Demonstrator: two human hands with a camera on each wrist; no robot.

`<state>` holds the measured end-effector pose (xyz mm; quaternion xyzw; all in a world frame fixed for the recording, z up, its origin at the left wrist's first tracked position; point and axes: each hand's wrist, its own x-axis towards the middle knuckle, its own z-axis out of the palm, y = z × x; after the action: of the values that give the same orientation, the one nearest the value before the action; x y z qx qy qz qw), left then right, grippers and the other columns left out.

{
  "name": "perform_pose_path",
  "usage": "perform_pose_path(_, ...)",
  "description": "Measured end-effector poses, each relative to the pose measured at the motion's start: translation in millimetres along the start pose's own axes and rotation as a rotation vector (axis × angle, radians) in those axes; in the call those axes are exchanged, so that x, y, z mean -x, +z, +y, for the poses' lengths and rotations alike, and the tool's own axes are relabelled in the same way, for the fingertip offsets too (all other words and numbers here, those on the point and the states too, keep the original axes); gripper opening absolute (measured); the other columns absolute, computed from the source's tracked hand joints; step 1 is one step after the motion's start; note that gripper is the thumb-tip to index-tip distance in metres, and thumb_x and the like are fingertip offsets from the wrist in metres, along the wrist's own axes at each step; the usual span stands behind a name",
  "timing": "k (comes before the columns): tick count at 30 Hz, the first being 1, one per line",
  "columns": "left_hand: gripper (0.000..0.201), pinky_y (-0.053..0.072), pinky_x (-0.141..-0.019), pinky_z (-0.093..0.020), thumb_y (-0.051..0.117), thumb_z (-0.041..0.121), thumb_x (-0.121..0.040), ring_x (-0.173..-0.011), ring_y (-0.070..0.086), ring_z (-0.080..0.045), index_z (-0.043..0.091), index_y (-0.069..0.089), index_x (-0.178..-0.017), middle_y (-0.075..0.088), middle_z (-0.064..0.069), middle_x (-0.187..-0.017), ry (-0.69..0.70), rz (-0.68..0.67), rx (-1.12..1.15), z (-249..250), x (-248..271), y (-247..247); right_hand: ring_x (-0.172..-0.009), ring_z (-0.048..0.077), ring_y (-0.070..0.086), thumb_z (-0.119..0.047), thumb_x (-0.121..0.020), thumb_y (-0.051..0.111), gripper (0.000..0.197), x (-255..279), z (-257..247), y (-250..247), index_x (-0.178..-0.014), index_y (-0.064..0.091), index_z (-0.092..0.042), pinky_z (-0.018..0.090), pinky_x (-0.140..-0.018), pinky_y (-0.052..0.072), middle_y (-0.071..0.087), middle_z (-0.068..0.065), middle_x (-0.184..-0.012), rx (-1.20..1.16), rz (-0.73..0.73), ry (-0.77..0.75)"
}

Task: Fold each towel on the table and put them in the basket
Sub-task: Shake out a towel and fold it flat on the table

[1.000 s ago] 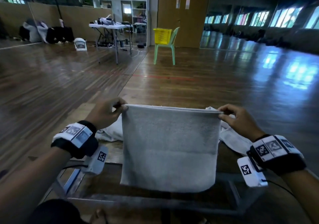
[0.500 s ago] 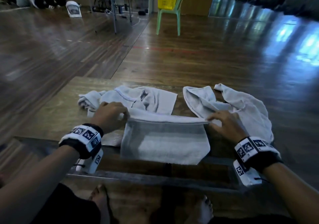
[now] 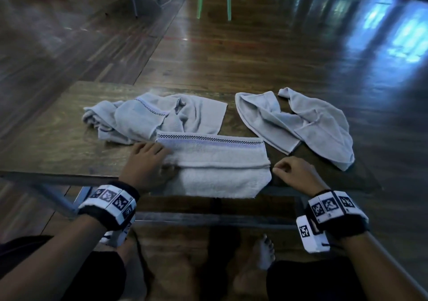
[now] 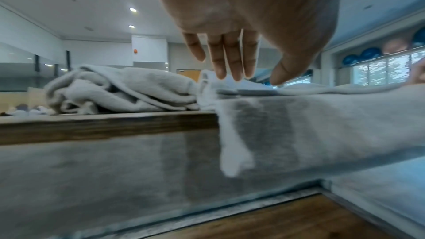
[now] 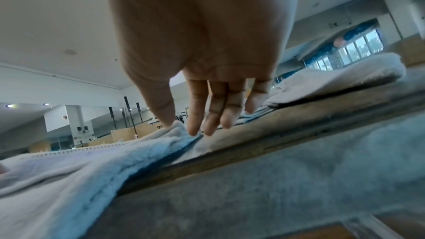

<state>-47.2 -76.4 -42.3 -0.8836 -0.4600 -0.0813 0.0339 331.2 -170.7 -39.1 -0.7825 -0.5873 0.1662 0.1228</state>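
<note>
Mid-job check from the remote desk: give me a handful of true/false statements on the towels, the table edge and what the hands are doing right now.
1. The folded towel hangs partly over the table's near edge. True.
2. The left hand rests on that towel's left end. True.
3. The right hand is gripping the crumpled towel on the right. False: it holds nothing, beside the folded towel's right edge.
4. Only one unfolded towel remains. False: there are two; the other, the left crumpled towel, lies behind the folded one.
</note>
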Motion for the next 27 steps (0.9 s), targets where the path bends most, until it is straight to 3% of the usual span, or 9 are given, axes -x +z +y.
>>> perform_pose_path(4, 0.051, 0.028, -0.090, -0.036, 0.043, 0.052, -0.076, -0.102, 0.062, -0.022, 0.020, 0.062, -0.111, 0.065, 0.000, -0.112, 0.142, 0.043, 0.066, 47, -8, 11, -0.082, 0.011, 0.060, -0.045, -0.081, 0.064, 0.019, 6, -5, 8, -0.085, 0.067, -0.027, 0.034, -0.078, 0.050, 0.066, -0.007, -0.085, -0.143, -0.140, 0.020)
perform_pose_path(8, 0.057, 0.047, -0.085, -0.038, 0.038, 0.053, -0.075, -0.102, 0.065, -0.021, 0.019, 0.063, -0.113, 0.066, -0.001, -0.115, 0.170, -0.030, 0.060, 86, -15, 21, -0.077, 0.011, 0.059, -0.027, -0.084, 0.066, 0.013, 11, -16, 6, -0.082, 0.068, -0.014, 0.025, -0.074, 0.042, 0.066, 0.002, -0.083, -0.422, -0.216, -0.001)
perform_pose_path(11, 0.062, 0.048, -0.083, -0.040, 0.036, 0.054, -0.073, -0.105, 0.063, -0.024, 0.018, 0.061, -0.117, 0.065, -0.003, -0.118, 0.150, -0.078, 0.071, 92, -20, 25, -0.079, 0.008, 0.058, -0.019, -0.084, 0.066, 0.008, 16, -22, -1, -0.087, 0.068, -0.011, 0.018, -0.074, 0.043, 0.067, 0.006, -0.088, -0.563, -0.203, -0.043)
perform_pose_path(15, 0.059, 0.049, -0.078, -0.040, 0.040, 0.055, -0.074, -0.104, 0.063, -0.024, 0.020, 0.062, -0.116, 0.065, -0.001, -0.118, 0.162, -0.061, 0.076, 86, -22, 24, -0.057, -0.007, 0.050, -0.019, -0.083, 0.068, 0.006, 20, -22, -6, -0.087, 0.066, -0.014, 0.007, -0.061, 0.040, 0.062, -0.002, -0.079, -0.486, -0.268, -0.100)
perform_pose_path(19, 0.062, 0.048, -0.078, -0.039, 0.034, 0.056, -0.077, -0.108, 0.061, -0.023, 0.022, 0.060, -0.121, 0.063, 0.001, -0.123, 0.170, -0.048, 0.089, 83, -19, 26, -0.072, 0.006, 0.057, -0.020, -0.086, 0.063, 0.010, 23, -14, -19, -0.079, 0.068, -0.015, 0.017, -0.070, 0.042, 0.066, 0.008, -0.082, -0.455, -0.298, -0.051)
perform_pose_path(23, 0.063, 0.046, -0.082, -0.038, 0.032, 0.057, -0.079, -0.113, 0.058, -0.023, 0.022, 0.057, -0.125, 0.060, 0.000, -0.128, 0.173, -0.051, 0.112, 81, -18, 27, -0.063, 0.018, 0.046, -0.028, -0.089, 0.057, 0.030, 22, -2, -26, -0.064, 0.065, -0.015, 0.027, -0.067, 0.038, 0.055, 0.010, -0.067, -0.462, -0.221, 0.015)
perform_pose_path(27, 0.065, 0.044, -0.087, -0.039, 0.030, 0.058, -0.080, -0.118, 0.055, -0.023, 0.022, 0.054, -0.128, 0.057, 0.000, -0.132, 0.179, -0.069, 0.138, 79, -18, 27, -0.069, 0.023, 0.052, -0.034, -0.088, 0.058, 0.025, 21, 0, -19, -0.075, 0.067, -0.014, 0.033, -0.070, 0.041, 0.059, 0.024, -0.075, -0.395, -0.163, 0.028)
